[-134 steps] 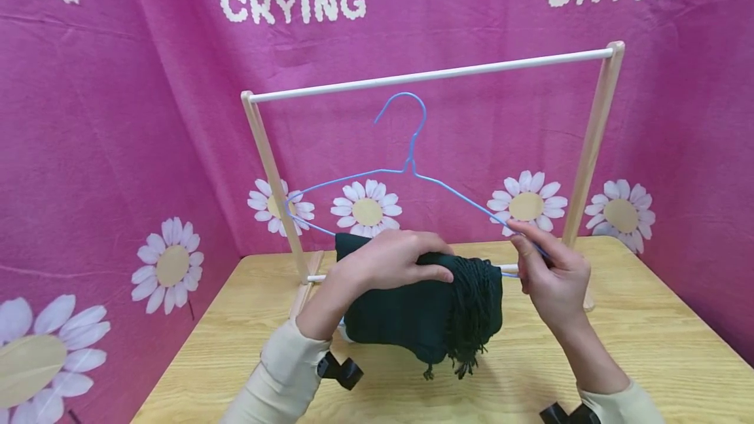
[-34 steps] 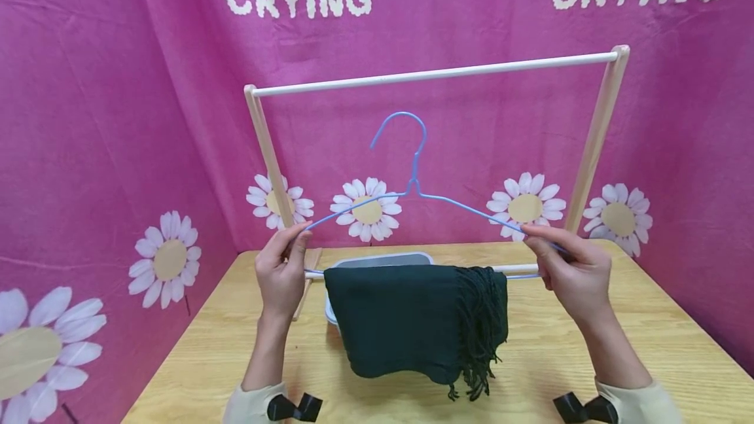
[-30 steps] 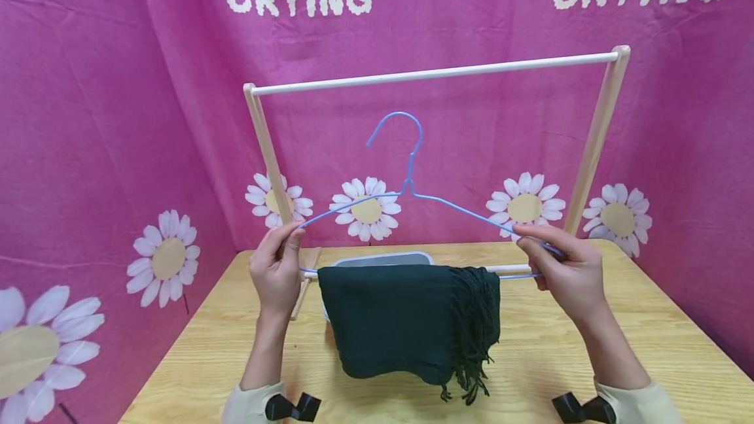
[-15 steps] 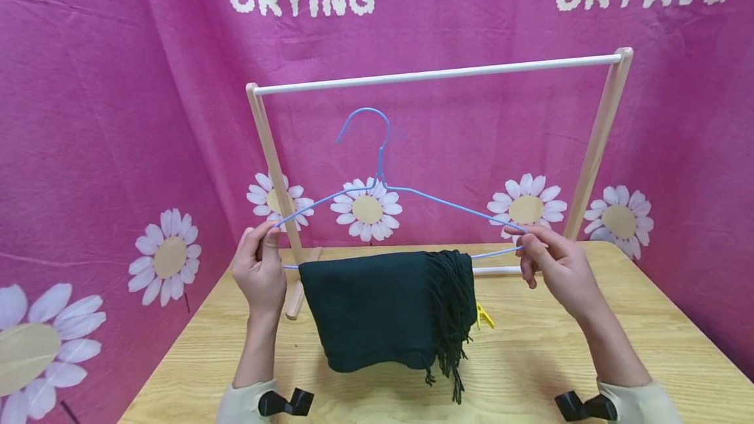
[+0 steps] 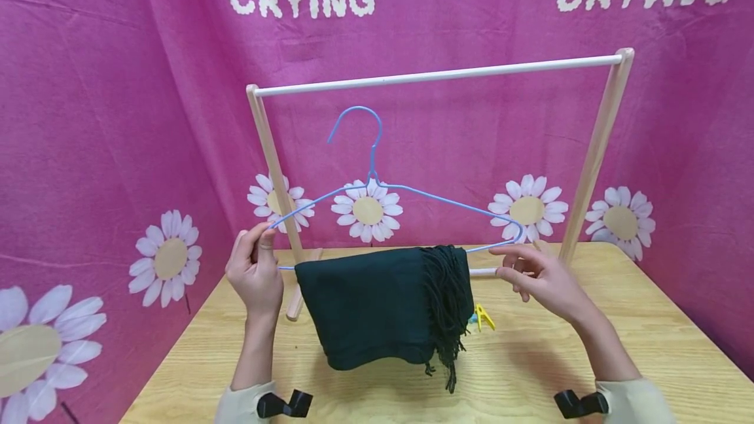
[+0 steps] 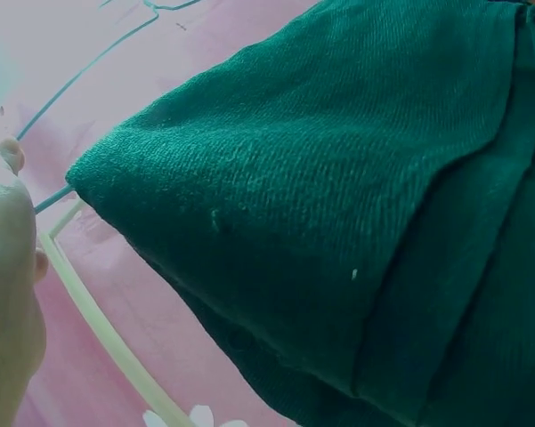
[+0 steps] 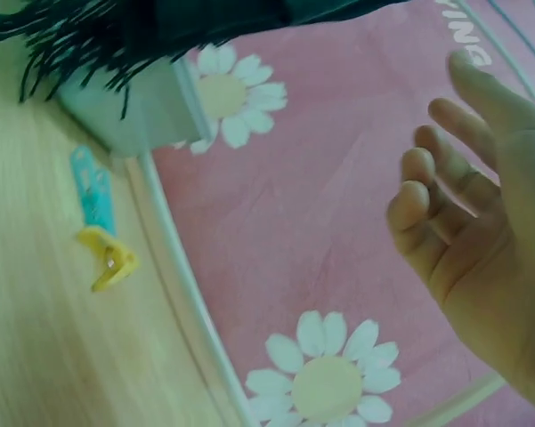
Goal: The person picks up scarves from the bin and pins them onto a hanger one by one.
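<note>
- Scarf handling (judged): the dark green scarf (image 5: 377,313) probably weighs little and is soft and limp; it drapes with no stiffness of its own. Not fragile, though the loose fringe (image 5: 446,293) might snag.
- Slip risk (judged): the folded cloth could slide along the smooth bar, more so if the hanger tips.
- Hanger handling (judged): the thin blue hanger (image 5: 372,159) looks light and fairly stiff, perhaps slightly springy. Best hold: both bent outer ends, or the neck below the hook; for the cloth, the fold along the bar.
- Left hand (image 5: 254,273): thumb and forefinger pinch the hanger's left end, close together.
- Right hand (image 5: 544,280): fingers loosely bent and spread a little, nothing held; near the hanger's right end. The right wrist view shows a bare palm side.
- Position: scarf hangs folded over the hanger's bottom bar, nearer its left end, above the table (image 5: 206,365) and in front of the rack (image 5: 595,156). Hook is below the top rail (image 5: 442,75), apart from it; bottom bar slopes up to the right.
- Appearance: scarf nearly black-green in the head view, greener from the left wrist, with fine ribbed weave and stepped layered edges. Fringe of thin dark strands at its right side, ends uneven. Hanger is pale blue wire with a rounded hook.
</note>
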A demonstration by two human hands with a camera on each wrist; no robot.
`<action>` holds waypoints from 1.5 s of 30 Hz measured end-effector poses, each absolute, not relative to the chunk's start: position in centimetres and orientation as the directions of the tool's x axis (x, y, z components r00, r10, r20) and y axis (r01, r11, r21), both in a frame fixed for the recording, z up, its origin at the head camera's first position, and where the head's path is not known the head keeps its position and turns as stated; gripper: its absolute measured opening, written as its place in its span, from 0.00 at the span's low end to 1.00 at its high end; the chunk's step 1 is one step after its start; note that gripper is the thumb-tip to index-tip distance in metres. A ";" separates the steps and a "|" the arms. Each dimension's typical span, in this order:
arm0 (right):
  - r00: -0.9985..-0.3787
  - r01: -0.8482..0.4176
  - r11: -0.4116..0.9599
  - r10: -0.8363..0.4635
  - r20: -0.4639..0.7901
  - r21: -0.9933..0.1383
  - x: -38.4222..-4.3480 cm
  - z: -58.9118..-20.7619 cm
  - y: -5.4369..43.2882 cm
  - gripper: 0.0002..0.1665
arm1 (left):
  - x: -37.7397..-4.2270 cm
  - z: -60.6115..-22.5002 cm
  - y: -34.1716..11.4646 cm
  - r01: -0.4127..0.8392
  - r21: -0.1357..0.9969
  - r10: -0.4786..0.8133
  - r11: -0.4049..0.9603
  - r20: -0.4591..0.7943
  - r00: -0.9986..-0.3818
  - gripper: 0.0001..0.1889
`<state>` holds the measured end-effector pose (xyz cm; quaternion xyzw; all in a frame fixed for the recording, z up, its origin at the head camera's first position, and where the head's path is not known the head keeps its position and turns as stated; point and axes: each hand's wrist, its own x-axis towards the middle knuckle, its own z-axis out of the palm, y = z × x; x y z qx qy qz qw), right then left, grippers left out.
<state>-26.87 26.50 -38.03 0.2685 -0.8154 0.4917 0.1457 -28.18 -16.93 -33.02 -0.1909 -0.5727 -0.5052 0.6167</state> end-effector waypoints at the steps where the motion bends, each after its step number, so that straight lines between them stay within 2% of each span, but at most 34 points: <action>1: -0.818 -0.573 0.380 -0.313 0.482 -0.726 -27.1 -38.3 26.5 0.21 | -28.2 -33.0 -16.9 0.843 0.343 -0.405 0.415 0.899 -0.166 0.08; 9: -0.851 -0.520 0.496 -0.366 0.376 -0.695 -28.0 -40.6 26.9 0.22 | -28.4 -33.2 -16.9 0.846 0.344 -0.411 0.408 0.896 -0.166 0.10; 24: -0.866 -0.461 0.466 -0.423 0.267 -0.755 -29.3 -43.6 26.8 0.25 | -28.5 -33.5 -17.0 0.846 0.337 -0.385 0.412 0.907 -0.174 0.07; 31: -0.827 -0.519 0.476 -0.490 0.276 -0.710 -29.7 -44.9 26.6 0.23 | -28.4 -33.5 -17.0 0.844 0.341 -0.387 0.414 0.905 -0.176 0.07; 38: -0.852 -0.405 0.466 -0.505 0.139 -0.786 -29.7 -45.9 26.5 0.24 | -28.4 -33.5 -17.1 0.846 0.339 -0.389 0.412 0.905 -0.173 0.08; 41: -0.863 -0.372 0.499 -0.496 0.094 -0.783 -29.8 -46.3 26.5 0.22 | -28.4 -33.4 -17.1 0.849 0.335 -0.390 0.409 0.905 -0.169 0.09; 45: -0.869 -0.383 0.542 -0.487 0.092 -0.748 -29.9 -46.6 26.5 0.19 | -28.4 -33.4 -17.2 0.852 0.331 -0.385 0.406 0.907 -0.169 0.09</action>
